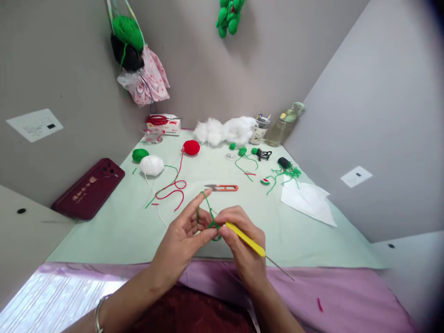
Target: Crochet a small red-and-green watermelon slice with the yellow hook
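My left hand (185, 233) pinches a small piece of green crochet (214, 225) between thumb and fingers. Its index finger is raised, with green yarn (207, 200) looped over it and running down to the piece. In my right hand (244, 245) is a crochet hook (245, 239) with a yellow handle, gripped like a pen. The hook's thin metal shaft points at the green loops, and its far metal end sticks out toward the lower right. Fingers partly cover the crochet piece. Just beyond my hands lie orange thread snips (224, 188).
Red (191, 147), white (151, 165) and green (140, 155) yarn balls sit at the left. White stuffing (225, 131), a pen cup (259, 130) and a bottle (284, 125) line the back. Green crochet bits (243, 151) and white paper (307, 201) lie right; a phone (88, 188) leans left.
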